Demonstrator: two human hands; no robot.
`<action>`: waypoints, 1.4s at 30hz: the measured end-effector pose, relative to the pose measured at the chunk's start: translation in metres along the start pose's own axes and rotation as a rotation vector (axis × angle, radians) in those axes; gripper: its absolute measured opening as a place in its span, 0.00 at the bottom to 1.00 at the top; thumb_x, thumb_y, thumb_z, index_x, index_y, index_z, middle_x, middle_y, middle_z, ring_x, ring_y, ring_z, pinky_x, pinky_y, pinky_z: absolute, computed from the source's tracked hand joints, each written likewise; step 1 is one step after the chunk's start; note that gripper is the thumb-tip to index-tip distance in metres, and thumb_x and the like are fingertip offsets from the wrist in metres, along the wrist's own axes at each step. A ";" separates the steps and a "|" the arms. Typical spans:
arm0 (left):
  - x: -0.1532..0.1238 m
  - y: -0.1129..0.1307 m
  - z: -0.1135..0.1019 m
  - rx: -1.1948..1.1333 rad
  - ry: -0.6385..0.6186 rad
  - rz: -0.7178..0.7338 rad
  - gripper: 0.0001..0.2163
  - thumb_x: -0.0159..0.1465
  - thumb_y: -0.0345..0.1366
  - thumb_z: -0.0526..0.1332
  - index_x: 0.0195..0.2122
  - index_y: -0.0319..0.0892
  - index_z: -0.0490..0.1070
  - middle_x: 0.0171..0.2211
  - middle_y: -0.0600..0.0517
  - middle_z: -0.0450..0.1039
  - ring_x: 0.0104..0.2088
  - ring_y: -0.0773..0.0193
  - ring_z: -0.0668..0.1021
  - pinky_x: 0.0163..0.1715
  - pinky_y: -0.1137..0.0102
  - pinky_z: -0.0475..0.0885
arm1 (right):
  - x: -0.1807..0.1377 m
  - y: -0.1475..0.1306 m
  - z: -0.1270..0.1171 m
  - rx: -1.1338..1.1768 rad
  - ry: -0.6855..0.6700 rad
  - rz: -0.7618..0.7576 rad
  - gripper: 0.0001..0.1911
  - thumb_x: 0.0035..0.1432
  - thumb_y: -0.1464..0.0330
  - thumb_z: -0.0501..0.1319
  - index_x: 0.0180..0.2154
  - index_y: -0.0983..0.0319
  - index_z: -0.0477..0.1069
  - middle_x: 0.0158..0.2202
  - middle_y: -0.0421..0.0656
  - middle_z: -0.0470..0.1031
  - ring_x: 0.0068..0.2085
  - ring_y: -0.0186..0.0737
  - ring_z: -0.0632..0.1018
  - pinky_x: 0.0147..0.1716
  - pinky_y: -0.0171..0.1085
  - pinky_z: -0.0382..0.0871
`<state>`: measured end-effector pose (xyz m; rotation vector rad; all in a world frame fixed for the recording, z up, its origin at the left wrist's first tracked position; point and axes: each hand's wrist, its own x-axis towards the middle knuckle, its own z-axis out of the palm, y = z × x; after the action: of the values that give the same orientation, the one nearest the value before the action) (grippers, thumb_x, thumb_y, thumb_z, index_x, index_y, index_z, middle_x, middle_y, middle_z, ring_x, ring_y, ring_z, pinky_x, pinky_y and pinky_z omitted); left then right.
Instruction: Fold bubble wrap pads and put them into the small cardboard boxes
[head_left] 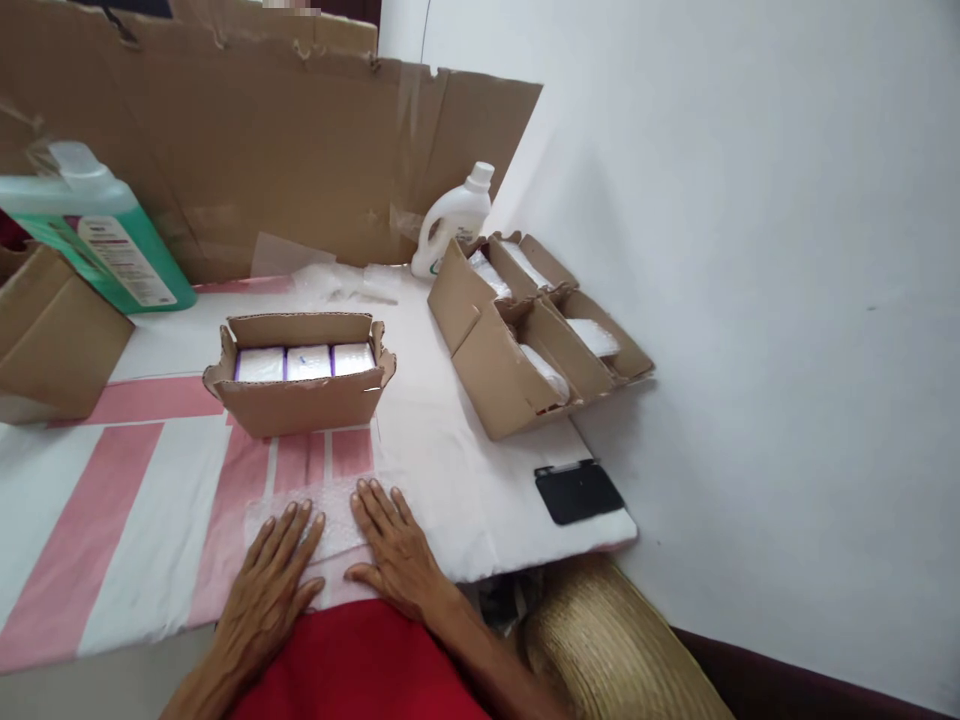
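A clear sheet of bubble wrap (339,520) lies flat near the front edge of the table. My left hand (274,570) rests palm down on its left part, fingers stretched out. On its right part lies my right hand (394,545), also flat with the fingers extended. Neither hand grips anything. Just beyond them stands a small open cardboard box (307,408) holding three white packets (308,363) with purple edges, side by side.
At right, a divided cardboard box (510,375) holds several white packets, with a white jug (457,220) behind it. A black flat object (579,492) lies by the right corner. At left are a green liquid bottle (127,245) and another carton (64,340). A cardboard panel (285,150) stands behind.
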<state>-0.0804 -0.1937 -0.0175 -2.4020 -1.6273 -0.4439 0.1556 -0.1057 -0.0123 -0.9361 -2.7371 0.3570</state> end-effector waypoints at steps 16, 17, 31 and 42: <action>0.031 -0.008 -0.042 -0.125 0.117 0.127 0.08 0.69 0.26 0.54 0.43 0.41 0.72 0.35 0.50 0.80 0.35 0.60 0.79 0.42 0.64 0.71 | 0.029 -0.034 -0.003 -0.071 0.164 -0.282 0.08 0.72 0.70 0.54 0.44 0.65 0.72 0.35 0.45 0.75 0.36 0.42 0.72 0.31 0.40 0.61; 0.035 -0.003 -0.045 -0.183 0.108 0.095 0.08 0.69 0.26 0.54 0.42 0.41 0.71 0.34 0.51 0.79 0.34 0.61 0.78 0.41 0.65 0.71 | 0.030 -0.034 -0.002 -0.048 0.175 -0.279 0.09 0.72 0.71 0.54 0.42 0.64 0.73 0.34 0.44 0.75 0.36 0.42 0.72 0.30 0.40 0.61; 0.082 0.002 -0.025 -0.897 -0.223 -0.555 0.25 0.57 0.54 0.68 0.50 0.44 0.76 0.47 0.44 0.82 0.47 0.49 0.83 0.48 0.58 0.79 | -0.015 -0.004 -0.022 1.322 0.393 0.687 0.12 0.62 0.58 0.66 0.38 0.61 0.74 0.33 0.40 0.78 0.37 0.40 0.79 0.37 0.34 0.70; 0.123 0.032 0.008 -0.942 -0.192 -0.456 0.17 0.70 0.48 0.56 0.27 0.45 0.63 0.22 0.58 0.65 0.23 0.68 0.69 0.24 0.73 0.64 | -0.030 0.016 -0.040 0.676 0.438 0.775 0.20 0.69 0.58 0.55 0.26 0.60 0.63 0.25 0.36 0.61 0.28 0.34 0.65 0.30 0.34 0.56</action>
<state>-0.0068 -0.0962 0.0186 -2.6677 -2.4689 -1.3510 0.1996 -0.1061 0.0165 -1.5630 -1.5851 0.9798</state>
